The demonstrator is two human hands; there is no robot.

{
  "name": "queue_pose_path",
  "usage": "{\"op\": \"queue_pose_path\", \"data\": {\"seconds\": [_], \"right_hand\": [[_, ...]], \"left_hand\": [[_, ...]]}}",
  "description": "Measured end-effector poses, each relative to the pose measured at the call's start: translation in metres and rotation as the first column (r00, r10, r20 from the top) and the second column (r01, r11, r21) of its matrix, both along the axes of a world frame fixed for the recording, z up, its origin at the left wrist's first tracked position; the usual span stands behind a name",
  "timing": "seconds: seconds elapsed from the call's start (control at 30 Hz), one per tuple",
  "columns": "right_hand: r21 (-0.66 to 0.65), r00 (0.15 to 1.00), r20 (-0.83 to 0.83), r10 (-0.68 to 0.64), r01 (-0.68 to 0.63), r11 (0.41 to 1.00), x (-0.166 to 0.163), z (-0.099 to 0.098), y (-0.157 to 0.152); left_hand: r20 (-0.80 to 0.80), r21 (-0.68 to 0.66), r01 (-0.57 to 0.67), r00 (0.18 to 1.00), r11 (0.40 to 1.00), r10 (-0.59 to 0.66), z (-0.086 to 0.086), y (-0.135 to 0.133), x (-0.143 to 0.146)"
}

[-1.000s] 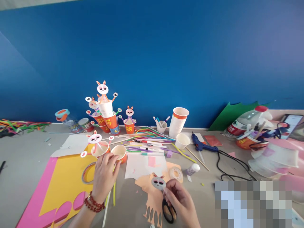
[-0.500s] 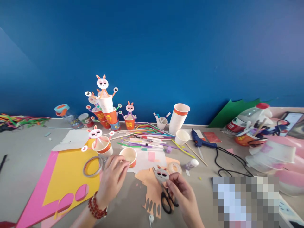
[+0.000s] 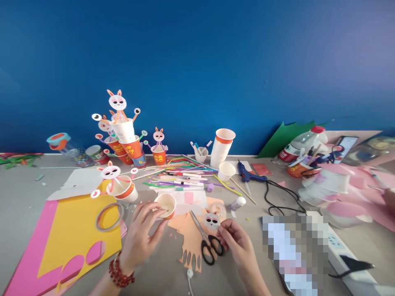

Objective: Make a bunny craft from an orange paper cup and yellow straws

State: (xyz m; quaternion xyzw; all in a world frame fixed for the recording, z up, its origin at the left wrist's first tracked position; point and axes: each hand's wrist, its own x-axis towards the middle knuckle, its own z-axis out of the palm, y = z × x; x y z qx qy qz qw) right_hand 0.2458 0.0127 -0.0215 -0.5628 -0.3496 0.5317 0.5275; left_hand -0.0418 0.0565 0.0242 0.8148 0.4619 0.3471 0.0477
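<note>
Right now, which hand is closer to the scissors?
The right hand: it's just right of the scissors, pinching the bunny face. The left hand is farther away, on their left, by the cup.

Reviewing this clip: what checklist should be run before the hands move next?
1. Paper rabbit face secured: ok, pinched at its edge by the right hand.
2. Face's printed side visible: ok, eyes show.
3. Paper cup opening upward: ok.
4. Left hand gripping that cup: cannot tell; fingers are at its near rim.
5. Scissors well away: not ok, handles lie close to the right hand.
6. Glue gun cool: cannot tell.
</note>
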Motion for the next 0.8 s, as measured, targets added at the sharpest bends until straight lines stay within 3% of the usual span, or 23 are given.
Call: {"op": "queue_pose_path", "data": {"seconds": [0.27,0.43,0.8], "right_hand": [[-0.105,0.971,0.231,-0.053,0.079,0.991,0.040,-0.005,-0.012],[-0.051,0.944,0.325,-0.050,0.070,0.996,0.040,-0.002,-0.003],[-0.020,0.898,0.426,0.109,-0.111,0.994,0.018,-0.007,0.010]], "left_hand": [[0.114,0.051,-0.082,0.991,0.995,0.076,0.004,0.004,-0.014],[0.138,0.026,-0.087,0.987,0.996,0.083,0.003,0.002,-0.015],[0.120,-0.084,-0.304,0.942,0.949,0.312,-0.032,-0.014,-0.050]]}}
